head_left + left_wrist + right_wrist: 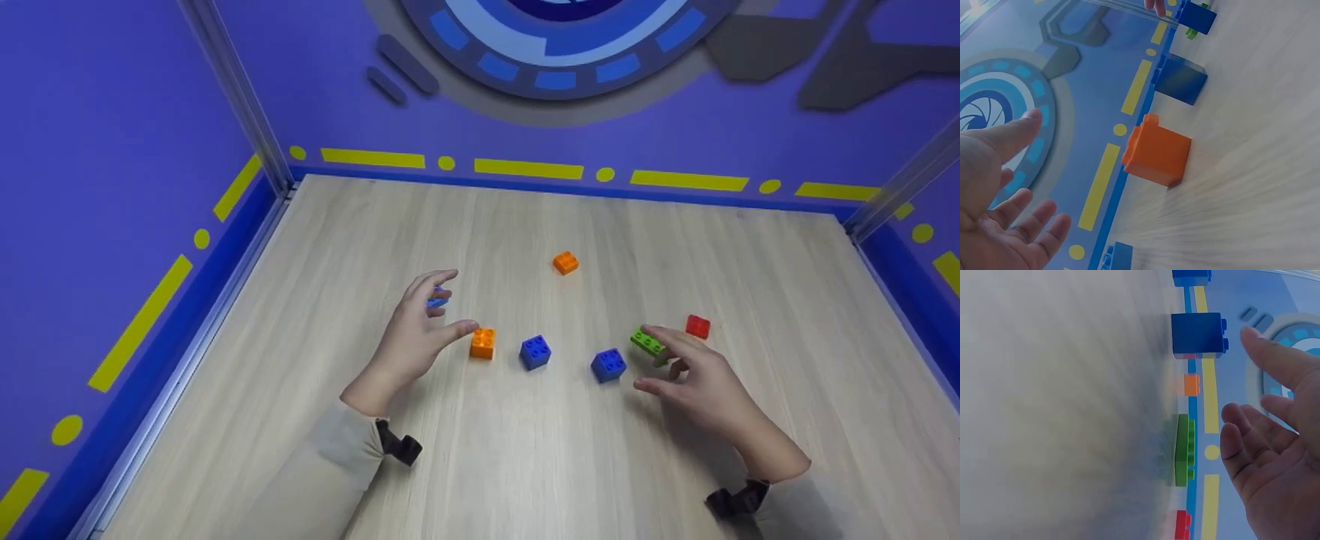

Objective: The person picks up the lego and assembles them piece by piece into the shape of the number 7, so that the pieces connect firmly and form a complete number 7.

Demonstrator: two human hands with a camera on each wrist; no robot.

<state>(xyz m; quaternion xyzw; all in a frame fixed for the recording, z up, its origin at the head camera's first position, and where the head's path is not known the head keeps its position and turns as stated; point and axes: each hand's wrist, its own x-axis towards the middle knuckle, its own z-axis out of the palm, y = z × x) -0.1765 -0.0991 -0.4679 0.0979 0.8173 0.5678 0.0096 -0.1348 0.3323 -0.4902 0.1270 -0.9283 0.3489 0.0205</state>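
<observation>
My left hand (411,341) hovers with spread, relaxed fingers over the table, its thumb tip beside an orange block (483,343). Partly hidden behind those fingers is a lighter blue block (436,301). My right hand (701,382) hangs over the table too, fingers loosely bent and holding nothing. Its fingertips overlap the long green brick (646,341) in the head view. Just left of that hand stands a blue block (608,365), and another blue block (535,352) stands nearer the middle. In the right wrist view the green brick (1183,450) lies low on the tabletop.
A red block (697,326) sits beyond my right hand. Farther back on the wooden table (360,225) lies a small orange block (565,262). Blue-purple panels (97,150) wall the table at the back and both sides.
</observation>
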